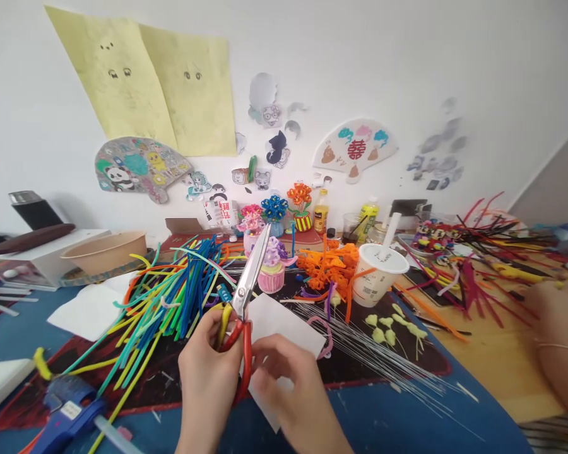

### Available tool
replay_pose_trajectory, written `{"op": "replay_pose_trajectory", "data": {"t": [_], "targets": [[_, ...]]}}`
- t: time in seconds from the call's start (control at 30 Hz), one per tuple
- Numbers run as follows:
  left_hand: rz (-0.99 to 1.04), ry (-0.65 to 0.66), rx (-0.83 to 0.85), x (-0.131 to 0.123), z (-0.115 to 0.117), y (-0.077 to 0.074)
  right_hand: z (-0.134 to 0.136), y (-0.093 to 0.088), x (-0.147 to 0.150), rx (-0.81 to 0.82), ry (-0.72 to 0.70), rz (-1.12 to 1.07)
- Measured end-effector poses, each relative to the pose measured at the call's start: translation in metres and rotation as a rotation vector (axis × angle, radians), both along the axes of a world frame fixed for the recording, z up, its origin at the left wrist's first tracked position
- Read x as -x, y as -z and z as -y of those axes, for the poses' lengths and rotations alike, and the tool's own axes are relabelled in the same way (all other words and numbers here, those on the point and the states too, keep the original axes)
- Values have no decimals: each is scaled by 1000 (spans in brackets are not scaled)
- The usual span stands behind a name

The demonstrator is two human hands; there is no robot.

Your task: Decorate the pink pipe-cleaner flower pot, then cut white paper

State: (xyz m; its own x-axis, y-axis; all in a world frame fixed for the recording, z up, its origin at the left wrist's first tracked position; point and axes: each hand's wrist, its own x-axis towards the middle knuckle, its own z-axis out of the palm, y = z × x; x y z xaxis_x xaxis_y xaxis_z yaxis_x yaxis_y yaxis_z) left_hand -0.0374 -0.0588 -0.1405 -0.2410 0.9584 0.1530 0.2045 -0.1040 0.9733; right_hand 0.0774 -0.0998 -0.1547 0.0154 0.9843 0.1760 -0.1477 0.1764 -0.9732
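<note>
Left hand point(208, 372) closed around the red and yellow loop handles of the scissors point(248, 277), fingers through the loops. Metal blades shiny, nearly together, pointing up and away. Right hand point(288, 384) pinches the white paper point(284, 325), thumb on top and fingers curled under; the hand is a bit blurred. Sheet is flat, smooth, roughly rectangular, and touches the scissors at the pivot.

Landmark: paper cup point(373, 280), white, tapered, lidded, with a white straw standing in it.
- Scissors, paper and both hands: left of the cup and nearer the camera.
- Pipe cleaners point(170, 296): far left of the cup, a loose fuzzy heap of long stems in blue, green, yellow and orange.
- Orange twists point(329, 261): just left of the cup, curly and fuzzy, touching it.
- Cupcake model point(271, 271): further left of the cup, pink and lilac fuzz, behind the blades.
- Wires point(360, 347): in front of the cup, thin straight silver strands fanned out.
- Yellow-green buds point(392, 321): just in front of the cup, small and teardrop-shaped.
- Glue gun point(66, 410): far left and near, blue plastic.
- Black mat point(170, 378): under the cup and the hands, scuffed, red-edged.
- Another person's hand point(556, 309): well right of the cup, among dark red stems.
</note>
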Motion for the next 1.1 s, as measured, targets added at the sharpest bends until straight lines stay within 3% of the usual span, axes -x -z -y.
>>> {"op": "replay_pose_trajectory", "data": {"t": [0.13,0.27,0.43,0.53,0.83,1.03,1.1], "targets": [[-60,-59,27,0,-1,7,12,3,18,-1,103,137],[-14,34,26,-2,2,9,9,5,16,-40,154,152],[78,182,15,-5,7,0,-5,8,2,51,266,72],[166,284,52,-6,8,-2,-15,13,1,61,176,-5],[255,328,128,-4,6,1,-30,17,3,88,62,-174],[187,306,157,-9,9,1,-34,20,0,102,351,-294],[181,322,158,-10,9,2,-34,24,-2,107,357,-328]]}}
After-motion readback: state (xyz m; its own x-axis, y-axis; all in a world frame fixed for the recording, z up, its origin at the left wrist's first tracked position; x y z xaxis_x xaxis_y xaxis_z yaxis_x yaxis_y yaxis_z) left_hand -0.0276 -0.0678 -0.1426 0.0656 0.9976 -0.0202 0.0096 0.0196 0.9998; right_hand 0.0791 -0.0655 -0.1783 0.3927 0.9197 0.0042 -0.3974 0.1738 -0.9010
